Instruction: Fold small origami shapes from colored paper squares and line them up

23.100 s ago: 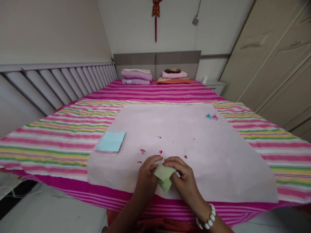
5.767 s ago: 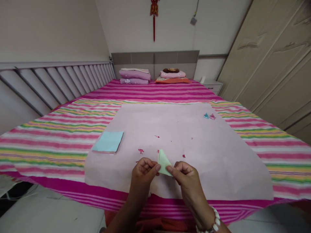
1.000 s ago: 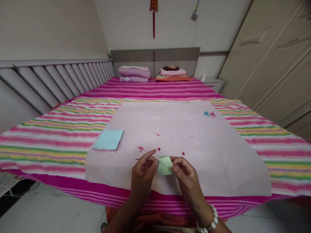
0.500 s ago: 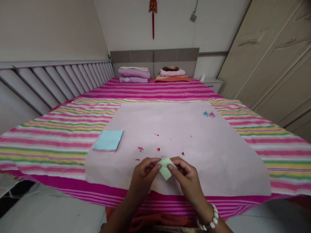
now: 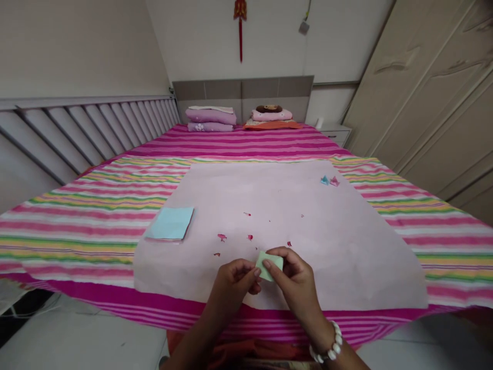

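Note:
A small folded square of light green paper [image 5: 276,261] is between my hands, above the near part of the white sheet. My right hand [image 5: 297,280] is closed on it, the thumb pressed flat over its face and the fingers behind. At the paper's left edge, my left hand [image 5: 233,281] pinches with thumb and fingertips. The fingers behind the paper are partly hidden.
The large white sheet [image 5: 346,246] lies on a striped bed [image 5: 88,221]. Pink-red scraps [image 5: 222,237] dot its middle. A light blue paper stack [image 5: 172,223] sits left. Two folded paper pieces, blue [image 5: 325,180] and pink [image 5: 334,181], stand far right.
The green paper has turned from a diamond to a squarer position and shifted slightly right. My left hand has slid down to its lower left edge; my right thumb stays on its face.

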A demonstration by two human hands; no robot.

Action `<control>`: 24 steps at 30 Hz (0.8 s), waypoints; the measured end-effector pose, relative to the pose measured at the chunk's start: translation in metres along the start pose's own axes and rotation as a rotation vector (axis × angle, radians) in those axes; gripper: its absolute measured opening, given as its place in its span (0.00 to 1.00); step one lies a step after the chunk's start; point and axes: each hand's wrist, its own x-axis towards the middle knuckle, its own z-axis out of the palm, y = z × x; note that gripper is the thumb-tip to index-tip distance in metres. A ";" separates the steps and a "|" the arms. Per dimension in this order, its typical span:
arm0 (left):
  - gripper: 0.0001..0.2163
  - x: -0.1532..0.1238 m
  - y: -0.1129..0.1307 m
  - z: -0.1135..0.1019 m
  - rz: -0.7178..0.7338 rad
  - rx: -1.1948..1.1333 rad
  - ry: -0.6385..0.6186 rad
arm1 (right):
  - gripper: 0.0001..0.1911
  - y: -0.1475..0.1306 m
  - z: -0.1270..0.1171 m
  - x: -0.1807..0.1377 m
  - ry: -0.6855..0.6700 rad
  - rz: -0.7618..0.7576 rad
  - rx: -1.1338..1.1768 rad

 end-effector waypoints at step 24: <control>0.06 0.006 0.003 -0.023 0.409 0.191 -0.027 | 0.13 0.003 -0.001 0.000 -0.223 0.281 0.138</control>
